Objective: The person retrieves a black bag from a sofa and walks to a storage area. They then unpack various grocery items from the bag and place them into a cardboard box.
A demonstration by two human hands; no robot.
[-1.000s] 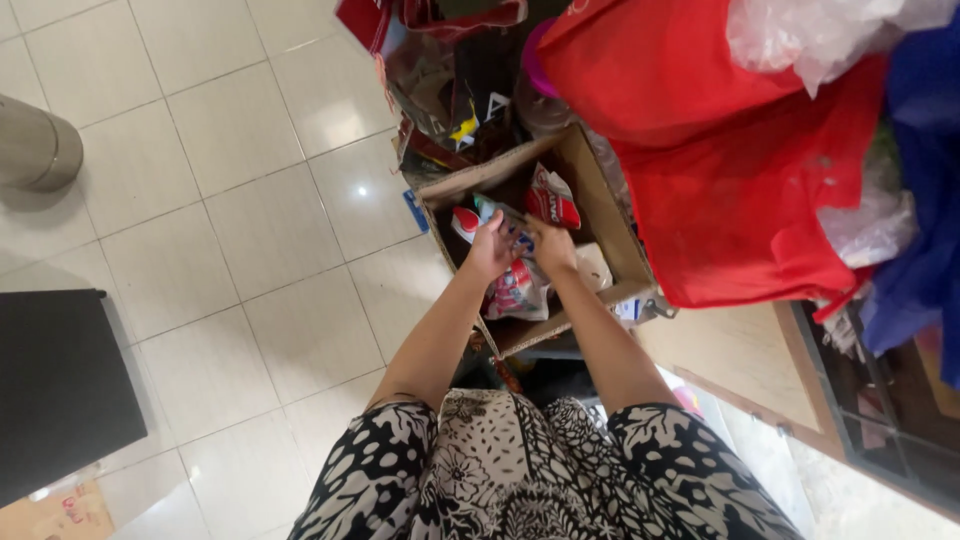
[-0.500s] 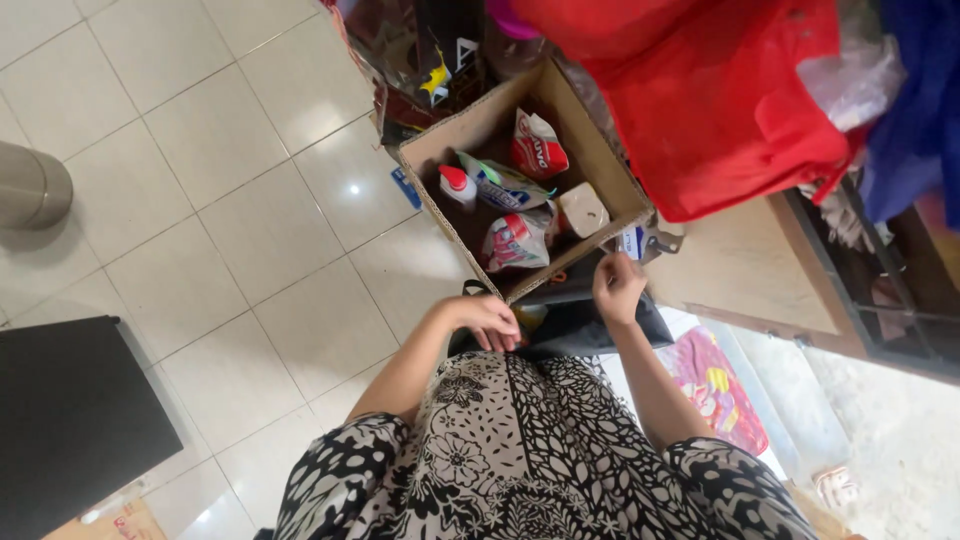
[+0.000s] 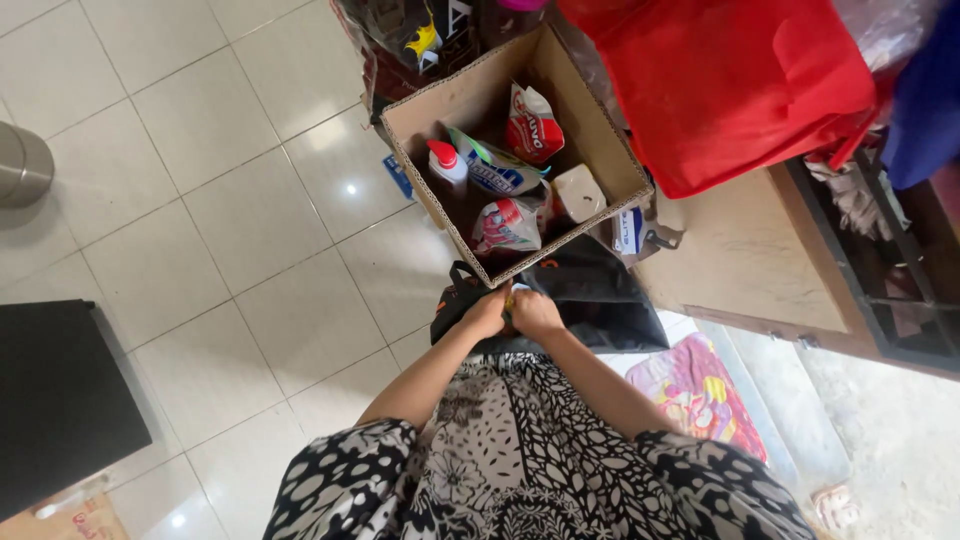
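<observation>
Glossy pale square floor tiles [image 3: 200, 190] fill the left half, a bright ceiling light glinting off them near the middle. A round grey metal bin [image 3: 20, 170] sits at the left edge, and a flat black rectangular panel [image 3: 60, 400] lies lower left. On the right, a light wooden board [image 3: 740, 260] meets a dark metal rack [image 3: 900, 270], with rough pale concrete ground [image 3: 880, 440] below it.

Cardboard box [image 3: 600, 150] on floor [image 3: 200, 200], ahead of person | in box: bottle [image 3: 446, 165] at left, pouches [image 3: 510, 222] in middle, small carton [image 3: 578, 192] at right | bag [image 3: 590, 295] just before box (both hands [image 3: 512, 312] meet at its near edge) | cloth heap [image 3: 730, 90] right of box | mat [image 3: 700, 390] right of person
</observation>
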